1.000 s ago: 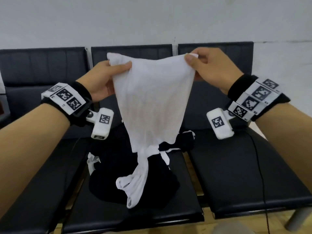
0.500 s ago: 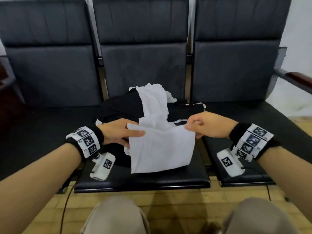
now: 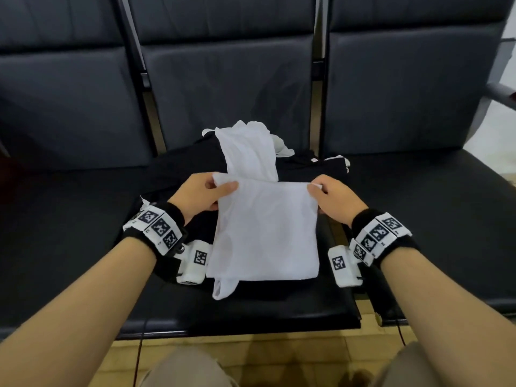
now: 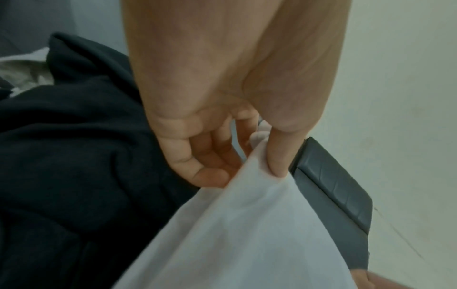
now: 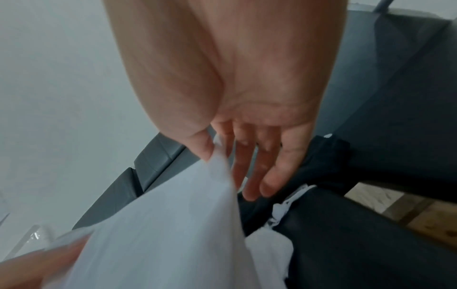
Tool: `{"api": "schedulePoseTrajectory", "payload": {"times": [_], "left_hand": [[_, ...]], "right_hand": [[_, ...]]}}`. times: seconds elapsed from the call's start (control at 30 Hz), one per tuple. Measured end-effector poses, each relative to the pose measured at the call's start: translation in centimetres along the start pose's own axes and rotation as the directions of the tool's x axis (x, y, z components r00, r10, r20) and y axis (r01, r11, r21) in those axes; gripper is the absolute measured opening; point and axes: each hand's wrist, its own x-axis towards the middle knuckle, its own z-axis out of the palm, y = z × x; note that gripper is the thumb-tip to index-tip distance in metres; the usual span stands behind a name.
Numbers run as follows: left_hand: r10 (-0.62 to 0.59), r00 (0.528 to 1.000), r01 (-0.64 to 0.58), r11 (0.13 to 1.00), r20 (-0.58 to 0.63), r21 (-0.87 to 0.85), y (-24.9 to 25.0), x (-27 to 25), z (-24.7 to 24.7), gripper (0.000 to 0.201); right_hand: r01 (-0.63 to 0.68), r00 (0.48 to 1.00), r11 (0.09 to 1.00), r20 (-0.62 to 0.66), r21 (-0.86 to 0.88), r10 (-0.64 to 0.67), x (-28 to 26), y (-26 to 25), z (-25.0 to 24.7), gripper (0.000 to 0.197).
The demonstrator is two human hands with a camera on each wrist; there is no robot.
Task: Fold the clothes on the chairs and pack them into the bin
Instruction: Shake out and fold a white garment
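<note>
The left hand (image 3: 199, 195) pinches the left corner of a white garment (image 3: 265, 230) between thumb and fingers, and this garment lies partly folded on the middle chair (image 3: 240, 311), with its far part stretched back over a pile of black clothes (image 3: 178, 169). The right hand (image 3: 333, 201) pinches the other corner of the same edge. I judge the task is at an early stage: 1 piece is only half folded, the black clothes wait unfolded, and no bin is visible.
</note>
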Motion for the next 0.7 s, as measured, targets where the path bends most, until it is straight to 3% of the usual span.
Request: {"api": "schedulePoseTrajectory", "payload": {"times": [0.07,0.2,0.4,0.5,0.6,0.7], "left_hand": [[-0.035,0.999,0.034,0.997,0.011,0.065,-0.2,0.9,0.7,0.027],[-0.104,0.992,0.082,0.961,0.074,0.263,-1.3,1.7,2.3,0.029],[0.007,0.988,-0.088,0.854,0.156,0.513,-1.4,1.5,3.1,0.021],[0.060,0.992,-0.113,0.841,0.115,0.529,-1.5,1.7,3.6,0.026],[0.039,0.993,-0.096,0.831,0.114,0.548,-1.4,2.4,4.4,0.030],[0.029,0.996,-0.072,0.833,0.087,0.548,-1.3,2.9,5.3,0.021]], "right_hand": [[0.003,1.000,1.000,-0.020,-0.030,-0.004,1.1,0.4,1.1,0.021],[-0.067,0.993,0.993,0.092,-0.100,0.076,2.9,2.2,3.6,0.021],[-0.062,0.981,0.981,0.169,-0.184,0.094,3.5,3.7,4.0,0.017],[-0.039,0.982,0.985,0.178,-0.167,0.069,3.4,3.8,3.8,0.015],[-0.042,0.983,0.990,0.170,-0.138,0.065,3.1,3.7,3.7,0.016],[-0.041,0.984,0.991,0.167,-0.127,0.062,2.6,3.2,3.9,0.026]]}}
